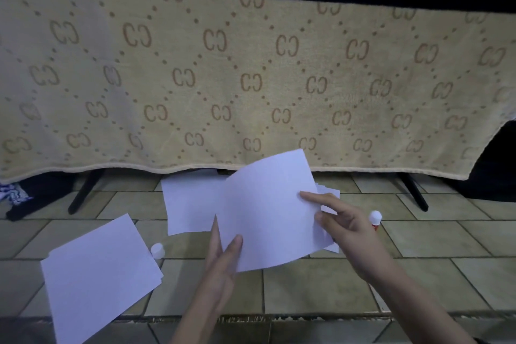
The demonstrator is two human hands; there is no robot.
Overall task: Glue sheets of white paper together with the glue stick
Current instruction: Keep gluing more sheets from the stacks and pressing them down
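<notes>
Both hands hold up one white sheet (268, 209) above the tiled floor. My left hand (223, 257) pinches its lower left edge between thumb and fingers. My right hand (343, 229) pinches its right edge, index finger stretched across the front. Behind that edge a small stack of sheets (331, 204) shows. Another sheet (192, 204) lies flat behind the held one. A further white sheet (103, 274) lies at the lower left. The glue stick (375, 220), white top over a red body, stands just beyond my right hand. A white cap (157, 251) rests by the left sheet's corner.
A beige patterned towel (251, 78) hangs over a black rack whose legs (83, 193) stand on the tiled floor (418, 246). Dark and patterned cloth (16, 195) lies at the far left. A tile step edge (279, 318) runs across the foreground.
</notes>
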